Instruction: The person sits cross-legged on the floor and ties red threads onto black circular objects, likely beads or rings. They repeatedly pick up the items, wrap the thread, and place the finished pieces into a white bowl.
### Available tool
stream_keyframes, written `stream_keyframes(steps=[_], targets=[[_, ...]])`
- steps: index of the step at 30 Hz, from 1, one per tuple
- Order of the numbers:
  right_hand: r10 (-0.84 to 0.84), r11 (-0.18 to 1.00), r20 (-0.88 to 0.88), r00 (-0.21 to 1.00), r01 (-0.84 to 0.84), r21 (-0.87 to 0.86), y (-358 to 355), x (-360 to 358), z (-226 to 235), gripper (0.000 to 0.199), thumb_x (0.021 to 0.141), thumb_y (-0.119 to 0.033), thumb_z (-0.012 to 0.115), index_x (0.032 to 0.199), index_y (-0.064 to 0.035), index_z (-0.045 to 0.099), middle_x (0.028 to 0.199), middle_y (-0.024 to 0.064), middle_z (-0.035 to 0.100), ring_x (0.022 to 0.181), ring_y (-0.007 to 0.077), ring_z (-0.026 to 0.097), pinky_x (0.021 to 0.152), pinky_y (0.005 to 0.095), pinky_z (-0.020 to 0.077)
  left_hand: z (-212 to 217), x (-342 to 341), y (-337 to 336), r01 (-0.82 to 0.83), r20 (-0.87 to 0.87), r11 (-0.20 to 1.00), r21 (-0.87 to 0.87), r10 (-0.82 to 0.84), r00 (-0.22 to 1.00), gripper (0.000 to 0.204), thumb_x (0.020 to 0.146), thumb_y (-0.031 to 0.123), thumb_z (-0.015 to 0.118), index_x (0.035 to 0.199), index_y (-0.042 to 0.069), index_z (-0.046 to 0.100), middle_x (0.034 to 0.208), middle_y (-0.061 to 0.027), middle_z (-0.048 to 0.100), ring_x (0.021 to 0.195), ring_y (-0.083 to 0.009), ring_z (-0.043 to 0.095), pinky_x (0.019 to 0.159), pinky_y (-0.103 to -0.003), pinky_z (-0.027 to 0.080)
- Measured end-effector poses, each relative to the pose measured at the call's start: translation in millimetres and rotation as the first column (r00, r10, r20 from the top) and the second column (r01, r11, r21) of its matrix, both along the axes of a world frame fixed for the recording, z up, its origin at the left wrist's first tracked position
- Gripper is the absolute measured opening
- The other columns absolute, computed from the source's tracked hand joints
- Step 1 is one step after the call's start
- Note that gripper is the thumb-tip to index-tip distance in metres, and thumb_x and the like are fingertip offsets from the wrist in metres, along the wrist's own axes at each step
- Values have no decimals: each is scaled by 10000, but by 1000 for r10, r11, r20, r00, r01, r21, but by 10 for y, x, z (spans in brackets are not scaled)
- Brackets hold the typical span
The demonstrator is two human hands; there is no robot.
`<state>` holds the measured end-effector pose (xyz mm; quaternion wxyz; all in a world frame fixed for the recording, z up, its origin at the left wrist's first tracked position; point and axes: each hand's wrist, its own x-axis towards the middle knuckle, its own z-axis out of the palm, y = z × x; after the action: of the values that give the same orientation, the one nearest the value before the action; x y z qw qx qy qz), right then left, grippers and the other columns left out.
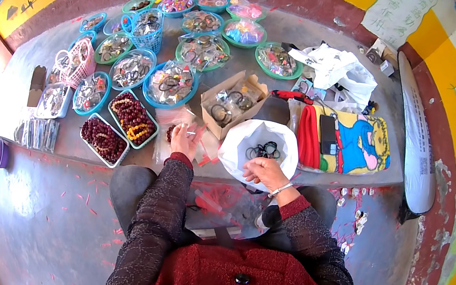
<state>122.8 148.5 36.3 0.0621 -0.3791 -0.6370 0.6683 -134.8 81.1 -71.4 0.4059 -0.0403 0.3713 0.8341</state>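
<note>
Resting right hand (264, 172) on one white bag (260, 147), grip unclear, left hand (185, 139) pinching one clear packet (175, 119).

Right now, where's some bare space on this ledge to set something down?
Bare grey ledge at far left, beyond the pink basket. A smaller patch between the green bowl and the cardboard box. Crowded around both hands: left hand, right hand, white bag.

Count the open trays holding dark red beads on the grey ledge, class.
2: one tray of red and yellow beads left of the left hand, one tray of dark red beads below-left of it. Others may be hidden in bags.
</note>
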Motion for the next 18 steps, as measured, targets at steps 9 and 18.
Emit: stream_keyframes(steps=[9,18], targets=[[55,998,2,998,-55,33,-8,8,2,239,872,-206,487,895,-11,623,738,48,638,639,102,619,504,203,447,98,29,9,165,-42,971,171,-160,986,149,858,197,554,958,146,455,1018,-49,545,999,-219,507,870,-441,366],[7,1000,-2,1000,-7,-9,-36,30,21,250,859,-241,528,931,-21,622,766,49,640,649,104,615,510,205,443,600,303,-78,273,-74,950,154,-265,962,108,829,220,599,871,129,558,852,18,582,845,-104,518,792,-312,393]])
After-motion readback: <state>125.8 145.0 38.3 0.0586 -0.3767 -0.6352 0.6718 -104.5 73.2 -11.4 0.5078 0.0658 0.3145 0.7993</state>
